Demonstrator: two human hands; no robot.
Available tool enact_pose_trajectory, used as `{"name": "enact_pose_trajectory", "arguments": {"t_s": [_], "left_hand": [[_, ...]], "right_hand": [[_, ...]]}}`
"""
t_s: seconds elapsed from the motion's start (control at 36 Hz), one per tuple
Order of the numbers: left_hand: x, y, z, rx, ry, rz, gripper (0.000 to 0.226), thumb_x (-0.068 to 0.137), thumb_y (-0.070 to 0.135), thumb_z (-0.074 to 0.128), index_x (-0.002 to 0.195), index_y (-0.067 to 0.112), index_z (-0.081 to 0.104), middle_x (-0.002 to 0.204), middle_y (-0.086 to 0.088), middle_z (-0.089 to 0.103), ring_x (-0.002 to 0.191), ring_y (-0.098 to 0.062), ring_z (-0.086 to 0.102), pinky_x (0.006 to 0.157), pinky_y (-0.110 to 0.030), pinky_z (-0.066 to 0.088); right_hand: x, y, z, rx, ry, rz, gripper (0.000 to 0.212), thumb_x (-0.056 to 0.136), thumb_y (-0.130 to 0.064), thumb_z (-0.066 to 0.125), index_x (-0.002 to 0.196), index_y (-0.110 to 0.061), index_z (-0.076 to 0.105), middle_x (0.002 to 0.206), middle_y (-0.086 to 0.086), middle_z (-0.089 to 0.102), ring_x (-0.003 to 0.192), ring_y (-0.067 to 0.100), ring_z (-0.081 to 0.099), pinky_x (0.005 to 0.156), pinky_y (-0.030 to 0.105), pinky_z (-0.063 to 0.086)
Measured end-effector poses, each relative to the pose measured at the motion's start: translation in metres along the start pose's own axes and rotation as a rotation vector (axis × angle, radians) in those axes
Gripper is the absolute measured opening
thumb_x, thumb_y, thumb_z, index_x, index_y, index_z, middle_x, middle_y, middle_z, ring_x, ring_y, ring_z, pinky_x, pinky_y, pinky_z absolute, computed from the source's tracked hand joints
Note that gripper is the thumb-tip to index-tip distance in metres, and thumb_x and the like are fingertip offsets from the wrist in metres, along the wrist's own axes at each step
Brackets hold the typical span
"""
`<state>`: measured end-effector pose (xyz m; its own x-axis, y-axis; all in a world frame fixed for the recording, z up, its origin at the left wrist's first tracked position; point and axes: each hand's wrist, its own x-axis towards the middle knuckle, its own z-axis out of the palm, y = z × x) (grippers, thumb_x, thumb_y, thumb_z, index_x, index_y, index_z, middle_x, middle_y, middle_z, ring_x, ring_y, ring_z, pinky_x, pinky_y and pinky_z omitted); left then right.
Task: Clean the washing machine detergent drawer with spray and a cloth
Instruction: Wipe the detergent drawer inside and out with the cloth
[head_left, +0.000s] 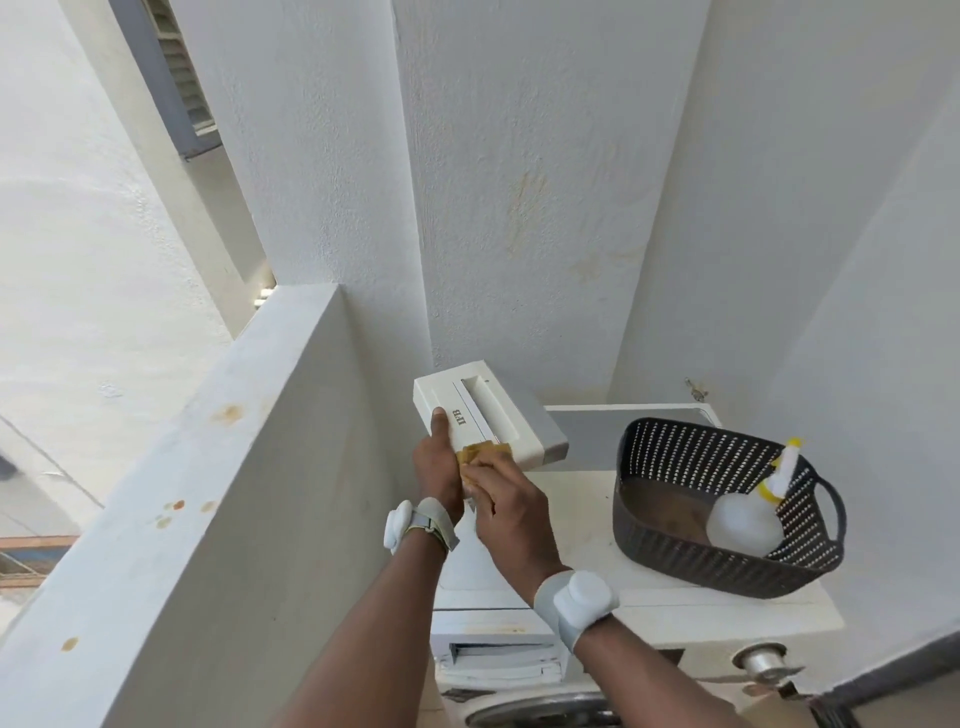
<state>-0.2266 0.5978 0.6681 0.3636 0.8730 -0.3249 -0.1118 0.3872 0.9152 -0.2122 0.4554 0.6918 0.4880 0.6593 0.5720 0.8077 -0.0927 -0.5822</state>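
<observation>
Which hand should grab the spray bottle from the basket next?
Right hand: it is nearer the spray bottle in the basket, holding only the cloth. The left hand supports the drawer.

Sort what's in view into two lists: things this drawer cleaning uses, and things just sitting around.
In use:
- detergent drawer, held in the left hand
- yellow cloth, pressed on it by the right hand
- spray bottle, parked in the basket
- washing machine

Just around:
- dark basket
- wrist bands
</observation>
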Motion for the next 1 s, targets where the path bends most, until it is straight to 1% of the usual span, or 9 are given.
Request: {"name": "enact_pose_trajectory", "arguments": {"t_s": [0.11,0.19,0.28,0.36,0.5,0.61,0.72,0.89,1.0], "left_hand": [[0.000,0.006,0.001,0.006,0.008,-0.019,0.058,0.094,0.065,0.059,0.097,0.011,0.079,0.094,-0.011,0.081,0.088,-0.035,0.077,0.087,-0.050,0.061],[-0.002,0.010,0.008,0.008,0.038,-0.044,0.050,0.099,0.059,0.060,0.094,0.011,0.075,0.087,-0.004,0.077,0.078,-0.027,0.071,0.074,-0.040,0.056],[-0.004,0.010,0.016,0.028,0.038,-0.041,0.054,0.099,0.060,0.059,0.100,0.008,0.074,0.090,-0.005,0.076,0.078,-0.025,0.070,0.072,-0.036,0.054],[0.001,0.006,0.019,0.044,0.046,-0.030,0.056,0.097,0.063,0.060,0.099,0.009,0.075,0.094,-0.007,0.078,0.082,-0.028,0.072,0.077,-0.039,0.058],[0.005,0.007,0.016,0.026,-0.034,-0.035,0.073,0.080,0.077,0.061,0.100,0.009,0.079,0.097,-0.014,0.081,0.092,-0.036,0.077,0.093,-0.054,0.060],[0.003,0.006,0.009,0.033,0.000,-0.054,0.063,0.090,0.071,0.059,0.099,0.012,0.078,0.102,-0.015,0.080,0.086,-0.033,0.076,0.080,-0.047,0.059],[-0.003,0.005,0.008,-0.016,0.032,-0.060,0.073,0.073,0.079,0.063,0.101,0.013,0.077,0.102,-0.011,0.080,0.091,-0.034,0.076,0.092,-0.055,0.059],[-0.010,0.009,0.001,-0.038,-0.012,-0.041,0.082,0.074,0.085,0.064,0.106,0.011,0.079,0.102,-0.015,0.080,0.099,-0.042,0.076,0.096,-0.062,0.058],[-0.027,0.018,-0.001,-0.061,-0.075,-0.068,0.078,0.093,0.082,0.046,0.116,0.015,0.078,0.105,-0.011,0.081,0.099,-0.034,0.078,0.090,-0.050,0.062]], "right_hand": [[0.017,0.019,-0.016,-0.049,-0.009,0.023,0.030,0.092,-0.003,0.066,0.115,-0.020,0.074,0.119,-0.009,0.066,0.107,0.012,0.065,0.094,0.028,0.056],[0.032,0.041,-0.033,-0.015,0.195,0.307,0.030,0.087,0.003,0.069,0.106,-0.019,0.076,0.107,-0.009,0.063,0.095,0.002,0.058,0.085,0.024,0.050],[0.036,0.054,-0.041,-0.001,0.352,0.596,0.016,0.086,0.002,0.073,0.096,-0.010,0.070,0.103,0.001,0.060,0.092,0.016,0.059,0.079,0.033,0.047],[0.024,0.038,-0.026,0.030,0.330,0.472,0.023,0.083,0.007,0.072,0.095,-0.012,0.071,0.105,-0.002,0.063,0.094,0.012,0.061,0.084,0.036,0.055],[0.010,0.004,-0.002,0.029,0.077,0.163,0.021,0.091,0.000,0.070,0.106,-0.013,0.074,0.115,-0.007,0.065,0.103,0.012,0.065,0.094,0.021,0.055],[0.024,0.029,-0.023,0.012,0.169,0.296,0.029,0.089,0.001,0.069,0.108,-0.019,0.078,0.109,-0.010,0.065,0.099,0.009,0.064,0.087,0.027,0.056],[0.034,0.046,-0.037,-0.024,0.276,0.478,0.034,0.086,0.005,0.070,0.110,-0.018,0.079,0.106,-0.005,0.063,0.096,0.014,0.064,0.086,0.037,0.057],[0.023,0.011,-0.016,-0.002,-0.094,0.125,0.032,0.089,0.000,0.072,0.114,-0.018,0.078,0.115,-0.009,0.066,0.105,0.012,0.064,0.099,0.025,0.054],[0.030,0.015,-0.030,0.066,-0.070,0.145,0.040,0.090,0.003,0.069,0.116,-0.027,0.079,0.111,-0.017,0.068,0.103,0.003,0.064,0.097,0.019,0.052]]}}
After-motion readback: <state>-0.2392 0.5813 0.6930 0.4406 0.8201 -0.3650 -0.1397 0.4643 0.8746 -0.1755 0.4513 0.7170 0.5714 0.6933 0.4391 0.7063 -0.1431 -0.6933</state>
